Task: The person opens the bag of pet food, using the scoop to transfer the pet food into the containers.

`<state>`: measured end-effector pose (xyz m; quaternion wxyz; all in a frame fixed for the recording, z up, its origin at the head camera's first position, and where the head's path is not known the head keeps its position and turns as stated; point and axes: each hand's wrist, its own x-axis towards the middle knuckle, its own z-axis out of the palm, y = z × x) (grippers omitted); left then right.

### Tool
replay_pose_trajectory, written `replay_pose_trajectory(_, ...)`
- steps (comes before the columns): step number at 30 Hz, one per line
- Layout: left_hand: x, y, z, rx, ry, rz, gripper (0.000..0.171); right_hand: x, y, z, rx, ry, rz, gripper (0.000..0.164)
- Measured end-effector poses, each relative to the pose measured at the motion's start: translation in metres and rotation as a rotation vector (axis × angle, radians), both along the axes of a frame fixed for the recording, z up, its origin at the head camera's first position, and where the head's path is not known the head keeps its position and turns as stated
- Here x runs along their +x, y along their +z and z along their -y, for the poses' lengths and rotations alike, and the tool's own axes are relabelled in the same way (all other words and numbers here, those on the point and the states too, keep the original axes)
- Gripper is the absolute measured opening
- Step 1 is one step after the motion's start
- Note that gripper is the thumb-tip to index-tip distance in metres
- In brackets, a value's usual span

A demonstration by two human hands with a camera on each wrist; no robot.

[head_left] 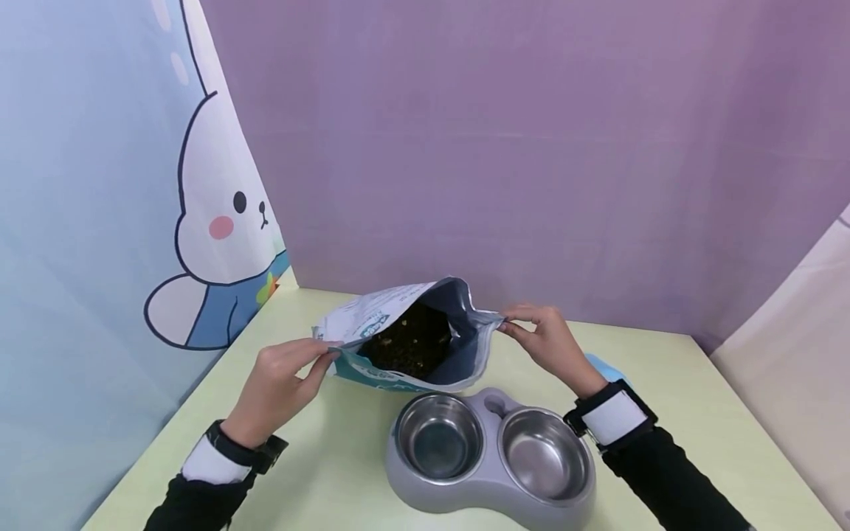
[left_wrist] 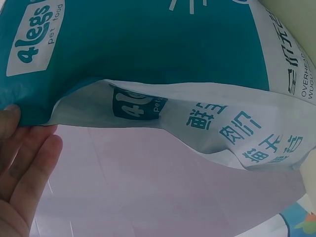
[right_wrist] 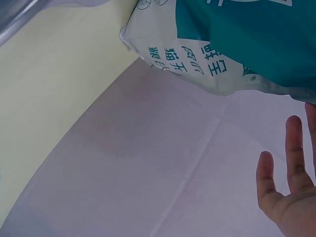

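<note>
The pale surface (head_left: 704,428) carries a two-bowl feeder (head_left: 491,450); just beyond it, the left hand (head_left: 277,382) and right hand (head_left: 554,350) pinch a gaping bag (head_left: 375,313) by its left and right mouth corners between their fingers. Its walls look soft and slick, the dark contents (head_left: 413,341) likely shifting; firm corner holds should suit.

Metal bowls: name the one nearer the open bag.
In the head view, the left bowl, just below the bag; the right bowl sits farther off.
</note>
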<state>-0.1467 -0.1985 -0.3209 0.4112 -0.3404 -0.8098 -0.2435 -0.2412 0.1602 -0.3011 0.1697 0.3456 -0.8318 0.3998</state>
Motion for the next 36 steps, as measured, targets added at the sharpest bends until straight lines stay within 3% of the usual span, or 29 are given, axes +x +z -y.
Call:
replay_pose_trajectory(11,0.002,0.001,-0.002,-0.004,0.006,0.019,0.032,0.003,0.0,-0.002,-0.003,-0.022,0.044,0.015)
replay_pose_trajectory(19,0.001,0.0,-0.001,-0.003,0.01,0.002,0.033,0.027,0.021,0.008,0.0,-0.034,0.046,0.012)
replay_pose_trajectory(28,-0.001,-0.001,-0.001,0.001,0.013,0.007,0.036,0.002,0.001,-0.017,0.049,-0.013,0.138,0.036)
replay_pose_trajectory(36,0.0,-0.002,0.001,0.002,0.035,-0.014,0.034,0.006,-0.002,-0.05,0.12,-0.083,0.223,0.034)
